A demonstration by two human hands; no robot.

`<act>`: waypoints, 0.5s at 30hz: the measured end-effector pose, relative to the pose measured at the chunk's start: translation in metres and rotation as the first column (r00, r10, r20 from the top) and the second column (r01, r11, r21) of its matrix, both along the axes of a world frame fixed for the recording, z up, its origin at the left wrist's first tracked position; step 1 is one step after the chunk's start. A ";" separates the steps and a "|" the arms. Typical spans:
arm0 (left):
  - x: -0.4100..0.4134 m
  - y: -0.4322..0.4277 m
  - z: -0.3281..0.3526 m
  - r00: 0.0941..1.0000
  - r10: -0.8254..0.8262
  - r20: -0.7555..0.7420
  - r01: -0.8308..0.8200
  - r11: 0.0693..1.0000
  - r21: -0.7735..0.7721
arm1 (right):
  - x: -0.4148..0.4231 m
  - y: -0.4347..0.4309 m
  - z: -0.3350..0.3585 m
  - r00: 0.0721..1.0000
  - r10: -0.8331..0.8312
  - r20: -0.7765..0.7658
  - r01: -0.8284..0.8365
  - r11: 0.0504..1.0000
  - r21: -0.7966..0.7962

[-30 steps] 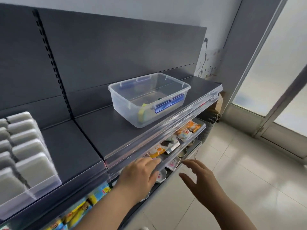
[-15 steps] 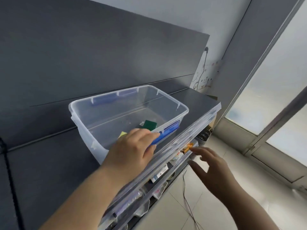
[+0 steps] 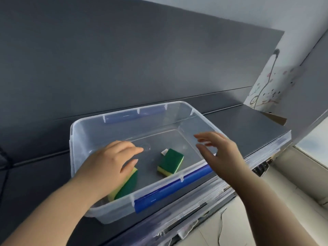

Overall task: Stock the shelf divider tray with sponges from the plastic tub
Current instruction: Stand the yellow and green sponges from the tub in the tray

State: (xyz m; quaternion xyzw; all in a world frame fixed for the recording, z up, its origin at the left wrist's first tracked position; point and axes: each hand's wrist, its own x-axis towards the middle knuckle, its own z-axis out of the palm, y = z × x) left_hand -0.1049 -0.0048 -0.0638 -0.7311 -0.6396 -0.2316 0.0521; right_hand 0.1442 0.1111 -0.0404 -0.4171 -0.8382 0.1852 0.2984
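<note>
A clear plastic tub [image 3: 85, 139] with blue handles stands on the dark grey shelf [image 3: 248, 132]. Two green-and-yellow sponges lie inside. One sponge [image 3: 127, 185] leans in the near left corner, partly under my left hand [image 3: 110, 162], whose straight fingers reach down over it; I cannot tell whether they touch it. The other sponge [image 3: 170, 162] lies flat in the middle of the tub floor. My right hand [image 3: 221, 150] hovers over the tub's right rim with fingers spread and holds nothing. The divider tray is out of view.
A dark grey back panel [image 3: 142, 59] rises behind the tub. The shelf's clear front strip [image 3: 248, 174] runs below the tub. A white wall with drawings [image 3: 271, 89] and a cardboard piece [image 3: 275, 118] stand at the right end.
The view swung right and closer to the tub, so the divider tray left the frame. My left hand moved from the tub's front rim down inside; my right hand rose from below the shelf to the tub's right rim.
</note>
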 end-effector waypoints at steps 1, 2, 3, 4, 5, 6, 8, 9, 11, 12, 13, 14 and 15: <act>-0.001 0.002 0.000 0.999 0.037 0.006 -0.037 0.999 -0.015 | -0.005 0.018 0.002 0.998 0.042 0.049 -0.041 0.999 -0.032; -0.002 0.005 0.000 0.997 0.076 0.007 -0.075 0.997 -0.020 | -0.011 0.036 0.002 0.989 0.092 0.120 -0.085 0.994 -0.061; -0.002 0.007 0.000 0.994 0.110 0.000 -0.110 0.994 -0.017 | -0.018 0.054 0.002 0.968 0.154 0.200 -0.138 0.986 -0.094; -0.002 0.009 -0.001 0.990 0.143 -0.008 -0.143 0.989 -0.023 | -0.026 0.069 -0.001 0.933 0.226 0.280 -0.195 0.972 -0.133; -0.001 0.012 -0.002 0.983 0.180 -0.021 -0.181 0.982 -0.045 | -0.035 0.083 -0.004 0.885 0.300 0.356 -0.251 0.951 -0.179; -0.002 0.015 -0.004 0.975 0.218 -0.044 -0.221 0.971 -0.094 | -0.044 0.094 -0.008 0.823 0.370 0.431 -0.299 0.928 -0.225; -0.003 0.023 -0.009 0.956 0.259 -0.138 -0.286 0.927 -0.241 | -0.059 0.111 -0.017 0.658 0.480 0.580 -0.383 0.877 -0.291; -0.003 0.026 -0.011 0.946 0.266 -0.186 -0.314 0.894 -0.319 | -0.065 0.118 -0.022 0.567 0.522 0.637 -0.426 0.848 -0.315; -0.001 0.033 -0.016 0.933 0.262 -0.245 -0.350 0.819 -0.456 | -0.074 0.130 -0.032 0.419 0.596 0.685 -0.490 0.783 -0.382; 0.000 0.037 -0.019 0.930 0.254 -0.265 -0.360 0.773 -0.522 | -0.077 0.135 -0.037 0.360 0.625 0.693 -0.508 0.754 -0.416; 0.003 0.040 -0.023 0.929 0.246 -0.276 -0.365 0.721 -0.589 | -0.079 0.139 -0.043 0.305 0.644 0.701 -0.528 0.727 -0.438; 0.005 0.044 -0.027 0.929 0.245 -0.278 -0.369 0.671 -0.643 | -0.080 0.142 -0.049 0.253 0.650 0.716 -0.554 0.704 -0.444; 0.007 0.047 -0.030 0.927 0.252 -0.277 -0.375 0.627 -0.683 | -0.082 0.145 -0.054 0.205 0.646 0.735 -0.589 0.681 -0.435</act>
